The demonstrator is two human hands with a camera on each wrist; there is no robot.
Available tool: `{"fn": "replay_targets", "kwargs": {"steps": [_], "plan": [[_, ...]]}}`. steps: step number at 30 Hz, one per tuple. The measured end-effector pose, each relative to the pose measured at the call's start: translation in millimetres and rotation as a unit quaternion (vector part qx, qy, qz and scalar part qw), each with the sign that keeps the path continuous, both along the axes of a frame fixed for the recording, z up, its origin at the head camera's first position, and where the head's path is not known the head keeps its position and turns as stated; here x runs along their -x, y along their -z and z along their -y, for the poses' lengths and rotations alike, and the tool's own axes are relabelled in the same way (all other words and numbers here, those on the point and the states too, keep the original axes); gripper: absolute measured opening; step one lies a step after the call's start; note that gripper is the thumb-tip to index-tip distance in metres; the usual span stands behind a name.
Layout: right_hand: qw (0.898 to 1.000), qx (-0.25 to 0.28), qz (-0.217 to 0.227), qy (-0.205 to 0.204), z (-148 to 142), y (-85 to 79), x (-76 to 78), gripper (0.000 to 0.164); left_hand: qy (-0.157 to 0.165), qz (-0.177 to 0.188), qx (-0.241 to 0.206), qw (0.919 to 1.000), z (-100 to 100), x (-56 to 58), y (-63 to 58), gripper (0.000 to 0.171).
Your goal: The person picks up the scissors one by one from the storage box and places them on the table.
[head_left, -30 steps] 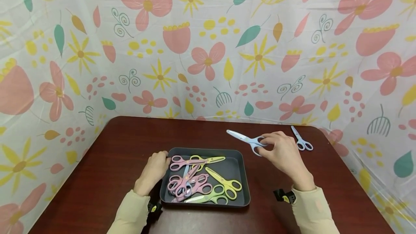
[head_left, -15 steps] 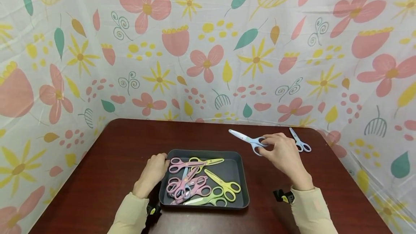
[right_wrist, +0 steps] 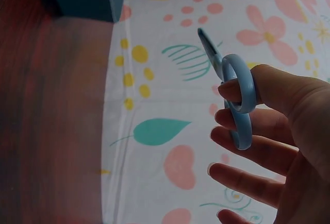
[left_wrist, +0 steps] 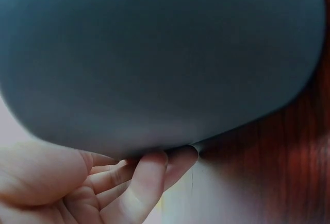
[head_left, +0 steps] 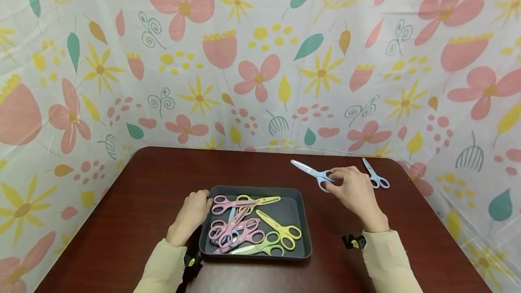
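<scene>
A light blue pair of scissors is held above the table by my right hand, its blades pointing to the far left. In the right wrist view, one digit goes through the upper loop of the scissors, and fingertips meet the lower loop. My left hand grips the left rim of a dark grey tray. The left wrist view shows thumb and fingers at the edge of the tray. Inside the tray lie pink scissors, yellow scissors and green scissors, partly overlapping; a blue pair is mostly covered.
Another blue pair of scissors rests at the table's far right corner, beyond my right hand. Behind the dark red-brown table hangs a floral cloth, close to its far edge.
The held blue scissors have shifted slightly to the right and turned a little in my right hand. My left hand and the tray stay in place.
</scene>
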State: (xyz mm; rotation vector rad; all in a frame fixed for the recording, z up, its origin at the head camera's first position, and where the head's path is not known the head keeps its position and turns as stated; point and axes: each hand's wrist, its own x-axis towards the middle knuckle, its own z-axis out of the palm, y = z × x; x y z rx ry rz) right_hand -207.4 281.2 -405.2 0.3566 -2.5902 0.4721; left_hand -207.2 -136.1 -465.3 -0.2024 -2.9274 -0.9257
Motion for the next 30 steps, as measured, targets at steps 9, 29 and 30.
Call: {"fn": "replay_targets", "kwargs": {"steps": [9, 29, 30], "plan": [[1.000, 0.006, -0.017, 0.020, -16.2, 12.3, 11.4, 0.019, 0.005, -0.004, 0.000, 1.0000, -1.2, 1.5, -1.5, 0.010], [0.994, 0.028, 0.011, 0.109, -48.9, 42.6, 21.7, 0.021, 0.004, -0.003, 0.008, 1.0000, -0.4, 0.2, 1.8, 0.009], [0.993, 0.028, 0.016, 0.116, -49.5, 42.3, 21.0, 0.022, 0.005, -0.003, 0.008, 0.9999, -0.5, -0.2, 1.8, 0.009]]}}
